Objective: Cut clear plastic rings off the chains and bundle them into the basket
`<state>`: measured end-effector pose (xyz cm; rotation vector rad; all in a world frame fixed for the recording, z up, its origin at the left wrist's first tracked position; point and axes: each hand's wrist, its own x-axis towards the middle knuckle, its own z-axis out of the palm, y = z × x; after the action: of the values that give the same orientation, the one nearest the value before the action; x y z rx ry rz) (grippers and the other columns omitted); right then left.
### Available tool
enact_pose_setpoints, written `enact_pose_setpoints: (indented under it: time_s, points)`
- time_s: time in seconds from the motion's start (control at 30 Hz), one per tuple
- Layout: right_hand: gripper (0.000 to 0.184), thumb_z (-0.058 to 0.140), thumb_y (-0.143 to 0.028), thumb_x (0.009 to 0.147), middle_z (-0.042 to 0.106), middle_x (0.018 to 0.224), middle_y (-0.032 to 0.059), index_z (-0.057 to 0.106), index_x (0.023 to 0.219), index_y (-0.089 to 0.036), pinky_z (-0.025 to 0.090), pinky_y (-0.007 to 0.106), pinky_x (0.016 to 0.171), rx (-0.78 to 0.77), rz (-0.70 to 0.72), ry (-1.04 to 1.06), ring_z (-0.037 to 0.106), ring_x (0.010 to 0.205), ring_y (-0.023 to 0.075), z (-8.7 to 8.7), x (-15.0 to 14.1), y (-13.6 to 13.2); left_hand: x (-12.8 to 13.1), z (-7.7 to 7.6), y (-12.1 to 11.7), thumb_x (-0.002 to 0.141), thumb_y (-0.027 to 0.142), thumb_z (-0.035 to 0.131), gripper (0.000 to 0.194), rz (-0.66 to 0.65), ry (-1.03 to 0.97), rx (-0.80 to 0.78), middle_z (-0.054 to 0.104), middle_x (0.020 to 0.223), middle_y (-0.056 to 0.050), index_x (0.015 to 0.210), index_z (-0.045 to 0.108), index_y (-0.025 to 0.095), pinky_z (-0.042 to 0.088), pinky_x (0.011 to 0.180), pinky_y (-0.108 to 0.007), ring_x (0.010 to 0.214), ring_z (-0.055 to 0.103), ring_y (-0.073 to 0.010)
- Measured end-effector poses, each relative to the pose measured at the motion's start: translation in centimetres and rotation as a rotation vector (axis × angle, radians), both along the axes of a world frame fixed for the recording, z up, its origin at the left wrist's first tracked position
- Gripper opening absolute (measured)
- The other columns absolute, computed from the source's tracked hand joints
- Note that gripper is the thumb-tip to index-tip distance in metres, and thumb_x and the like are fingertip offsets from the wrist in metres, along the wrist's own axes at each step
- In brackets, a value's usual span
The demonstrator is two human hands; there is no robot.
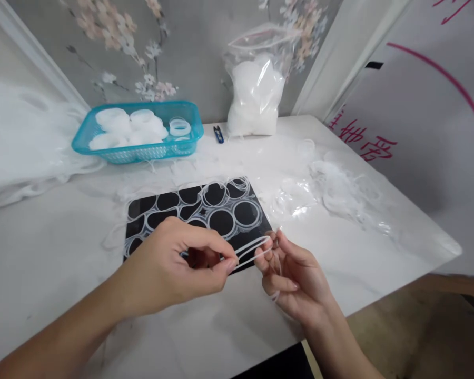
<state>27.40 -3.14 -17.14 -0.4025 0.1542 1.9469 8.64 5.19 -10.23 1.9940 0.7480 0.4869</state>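
The left hand (177, 266) has its grip closed, thumb tip against forefinger, on one end of a thin clear ring (256, 241); the right hand (296, 279) has its fingers half curled at the ring's other end, though I cannot tell whether that grip is pinching it or merely steadying it; the ring is in the air over the near right corner of a black sheet (263, 227), towards the near edge of the bench (379, 263).

The ring looks soft, so a hard pull between the hands could stretch or tear it; a slack right grip could let that end flick free; a loose strand (275, 296) by the right hand's lower fingers might snag and drag the ring askew; if dropped, a clear ring would be hard to spot against the pale bench, and could be lost among the clear scraps (339, 184) towards the right-hand edge; a low wrist might also brush the sheet and shift the ring outlines lying on it.
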Motion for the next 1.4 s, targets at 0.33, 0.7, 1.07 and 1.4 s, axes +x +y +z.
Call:
enact_pose_setpoints:
  time_s: [0.33, 0.7, 1.07, 1.4]
  points:
    - [0.008, 0.073, -0.020, 0.081, 0.074, 0.077, 0.0002, 0.066, 0.079, -0.017, 0.018, 0.005, 0.029, 0.047, -0.039, -0.048, 0.075, 0.081, 0.0140, 0.0, 0.0, -0.7, -0.1, 0.0, -0.1, 0.077, 0.012, 0.061, 0.015, -0.083, 0.057, 0.075, 0.055, 0.049, 0.006, 0.069, 0.072, 0.019, 0.035, 0.041, -0.012, 0.041, 0.044, -0.0039]
    - [0.010, 0.073, -0.023, 0.081, 0.071, 0.082, 0.0023, 0.065, 0.077, -0.018, 0.016, 0.006, 0.030, 0.074, -0.040, -0.089, 0.073, 0.090, 0.0167, 1.0, -0.5, -1.6, -0.1, -0.1, -0.3, 0.074, 0.005, 0.062, 0.019, -0.154, -0.057, 0.266, 0.062, 0.054, 0.006, 0.073, 0.072, 0.021, 0.036, 0.043, -0.016, 0.042, 0.044, -0.0045]
    - [0.013, 0.075, -0.030, 0.080, 0.070, 0.084, 0.0006, 0.064, 0.077, -0.023, 0.005, 0.008, 0.029, 0.093, -0.101, -0.090, 0.071, 0.095, 0.0159, 1.5, -0.9, -2.0, 0.0, -0.2, -0.1, 0.074, 0.005, 0.060, 0.018, -0.234, -0.069, 0.223, 0.059, 0.052, 0.005, 0.069, 0.068, 0.020, 0.037, 0.044, -0.016, 0.042, 0.044, -0.0053]
    - [0.012, 0.076, -0.028, 0.078, 0.069, 0.080, 0.0011, 0.066, 0.076, -0.023, 0.005, 0.008, 0.029, 0.060, -0.123, -0.092, 0.073, 0.089, 0.0168, 1.5, -1.1, -2.1, 0.0, -0.2, -0.1, 0.074, 0.006, 0.060, 0.019, -0.220, -0.034, 0.214, 0.057, 0.050, 0.006, 0.069, 0.070, 0.022, 0.036, 0.043, -0.016, 0.042, 0.044, -0.0055]
